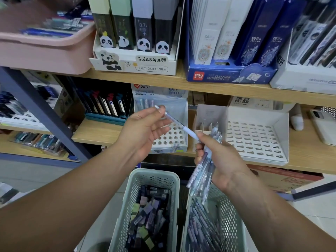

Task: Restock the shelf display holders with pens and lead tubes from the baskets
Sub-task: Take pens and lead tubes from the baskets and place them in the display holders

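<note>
Pen (180,125), pale lilac with clear barrel, slants between the hands; left hand (145,129) pinches its upper end, right hand (222,159) grips a bundle of pens (201,172).

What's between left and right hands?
One pale-blue pen spans it, head view: left hand pinches its upper end, lower end meets the right hand gripping a pen bundle.
</note>
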`<state>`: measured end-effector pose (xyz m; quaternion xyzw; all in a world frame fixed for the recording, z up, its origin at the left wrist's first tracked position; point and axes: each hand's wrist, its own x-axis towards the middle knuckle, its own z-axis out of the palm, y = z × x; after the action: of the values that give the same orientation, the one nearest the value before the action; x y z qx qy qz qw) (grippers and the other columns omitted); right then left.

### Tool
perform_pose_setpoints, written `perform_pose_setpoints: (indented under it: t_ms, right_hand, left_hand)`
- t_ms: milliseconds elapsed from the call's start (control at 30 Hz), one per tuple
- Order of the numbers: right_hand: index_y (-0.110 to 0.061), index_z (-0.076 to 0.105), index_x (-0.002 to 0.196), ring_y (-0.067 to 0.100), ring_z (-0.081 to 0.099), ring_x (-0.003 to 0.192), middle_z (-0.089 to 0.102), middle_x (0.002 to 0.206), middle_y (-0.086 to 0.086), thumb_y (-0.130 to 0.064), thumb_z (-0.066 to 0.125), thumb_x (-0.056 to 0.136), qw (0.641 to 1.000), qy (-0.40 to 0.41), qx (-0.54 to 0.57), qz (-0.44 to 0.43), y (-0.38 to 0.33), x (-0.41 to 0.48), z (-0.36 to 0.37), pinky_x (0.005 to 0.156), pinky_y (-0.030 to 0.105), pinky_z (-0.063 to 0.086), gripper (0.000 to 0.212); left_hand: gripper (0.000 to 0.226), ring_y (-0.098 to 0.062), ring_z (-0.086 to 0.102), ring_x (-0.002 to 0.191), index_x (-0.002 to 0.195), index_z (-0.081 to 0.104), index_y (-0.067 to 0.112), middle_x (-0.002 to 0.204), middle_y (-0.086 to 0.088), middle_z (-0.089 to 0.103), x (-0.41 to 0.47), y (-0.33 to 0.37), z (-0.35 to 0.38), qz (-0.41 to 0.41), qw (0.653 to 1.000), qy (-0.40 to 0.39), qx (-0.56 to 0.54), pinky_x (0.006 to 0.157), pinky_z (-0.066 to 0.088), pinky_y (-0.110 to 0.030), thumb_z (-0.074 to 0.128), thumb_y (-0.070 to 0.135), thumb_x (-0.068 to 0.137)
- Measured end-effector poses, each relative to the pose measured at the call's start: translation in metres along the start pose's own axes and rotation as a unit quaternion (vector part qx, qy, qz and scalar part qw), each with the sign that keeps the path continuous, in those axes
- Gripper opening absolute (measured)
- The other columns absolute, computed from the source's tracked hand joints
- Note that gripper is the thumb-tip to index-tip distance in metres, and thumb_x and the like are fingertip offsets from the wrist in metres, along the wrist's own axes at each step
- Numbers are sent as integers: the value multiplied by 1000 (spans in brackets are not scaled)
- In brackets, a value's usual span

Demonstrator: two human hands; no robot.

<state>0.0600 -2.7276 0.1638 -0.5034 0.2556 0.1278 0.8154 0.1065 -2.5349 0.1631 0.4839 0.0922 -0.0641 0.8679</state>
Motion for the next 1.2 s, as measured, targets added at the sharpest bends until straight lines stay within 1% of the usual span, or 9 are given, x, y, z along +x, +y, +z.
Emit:
perform_pose_setpoints:
  t_ms: [100,200,333,500,600,700,833,1067,1200]
  right_hand:
    - [-10,71,98,11,50,50,61,65,2,-21,83,83,999,34,-24,-5,1,3,-4,50,27,45,23]
    - [-14,69,89,11,50,50,61,65,1,-19,83,83,999,40,-30,-10,0,5,-8,52,28,46,16]
    - [-16,67,86,12,51,52,61,66,2,-17,81,84,998,29,-47,-21,2,4,-10,51,27,46,14]
    - [-16,67,85,13,52,53,61,65,1,-14,82,83,998,26,-48,-19,2,5,-9,51,28,46,15]
    - [-16,68,83,13,52,52,61,64,1,-13,82,83,998,26,-46,-24,1,5,-9,51,28,47,14]
    - [-17,68,82,13,52,51,61,64,2,-13,82,83,998,24,-47,-27,1,5,-9,52,29,46,14]
    - [-17,68,81,14,51,51,61,65,2,-14,82,84,998,21,-49,-30,1,5,-9,53,30,45,14]
    - [-16,67,85,14,52,52,62,66,2,-14,82,83,998,21,-47,-25,0,3,-10,54,30,46,16]
    - [-16,66,86,14,52,52,62,66,2,-15,82,83,998,19,-50,-26,-1,3,-11,53,29,46,16]
  left_hand:
    - [15,-21,73,76,98,75,8,94,-9,77,10,11,-9,75,990,52,109,58,56,-25,76,12,84]
    - [11,-15,73,71,99,77,11,80,-2,77,23,15,-18,214,917,131,311,63,57,-25,76,12,88]
    - [18,0,70,72,101,78,14,77,17,71,28,12,-22,280,836,175,438,72,58,-21,78,25,87]
    - [7,-2,67,66,90,79,15,71,13,70,34,5,-20,309,801,163,486,70,56,-19,75,20,89]
    - [10,5,62,65,94,80,10,72,11,66,36,3,-19,310,773,150,533,70,49,-6,76,14,86]
    - [14,-5,64,66,98,77,13,74,9,67,38,2,-17,300,764,144,553,74,54,-16,77,13,84]
    - [21,-9,67,68,94,61,22,73,10,67,38,1,-15,316,758,146,551,67,49,-17,78,15,83]
    - [37,-32,67,74,120,70,15,77,-6,69,38,-2,-20,377,620,105,680,67,56,-40,76,31,87]
    - [48,-34,69,76,135,63,20,83,-11,71,35,-1,-20,356,578,102,727,63,55,-36,70,36,90]
